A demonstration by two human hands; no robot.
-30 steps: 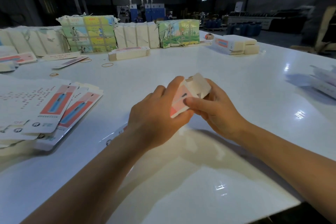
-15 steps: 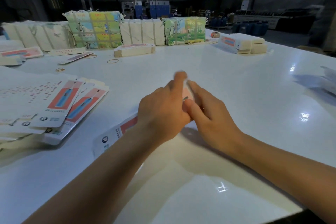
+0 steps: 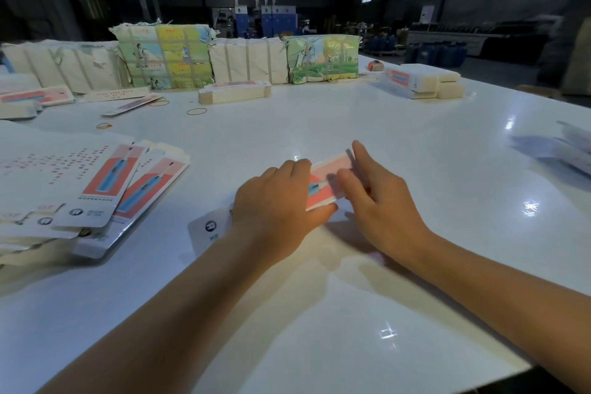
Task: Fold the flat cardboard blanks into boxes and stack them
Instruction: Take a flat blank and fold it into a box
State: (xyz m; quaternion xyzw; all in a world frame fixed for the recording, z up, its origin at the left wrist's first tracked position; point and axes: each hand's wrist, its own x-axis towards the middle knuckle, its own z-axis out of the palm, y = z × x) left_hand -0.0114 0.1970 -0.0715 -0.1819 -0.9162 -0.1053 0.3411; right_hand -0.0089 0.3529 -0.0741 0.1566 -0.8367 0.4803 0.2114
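Head view: a cardboard box [image 3: 326, 181], printed in red and pink with a blue toothbrush picture, lies on the white table [image 3: 319, 313] near the middle, a little toward the near edge. The left hand [image 3: 278, 201] grasps it from the left, fingers curled over the top face and the thumb tucked along the near side. The right hand [image 3: 380, 198] presses against the box's right end, the index finger straight and raised past the far corner, the other fingers loosely bent against the cardboard; whether they actually clamp it cannot be told. The box's white lower end [image 3: 208, 229] sticks out under the left wrist.

Toward the left edge sits a fanned pile of flat blanks [image 3: 105, 189], the same print face up, overlapping one another. Along the far edge stands a row of strapped bundles: white ones [image 3: 248, 61] and colourful illustrated ones [image 3: 166, 56]. Just in front of them lies a low stack of flattened blanks [image 3: 235, 93]. Rubber bands [image 3: 196, 111] lie loose on the table between that stack and the fanned pile. Near the far right corner rests a stack of white folded boxes [image 3: 422, 80]. At the right edge more white cardboard [image 3: 572, 150] shows, blurred.
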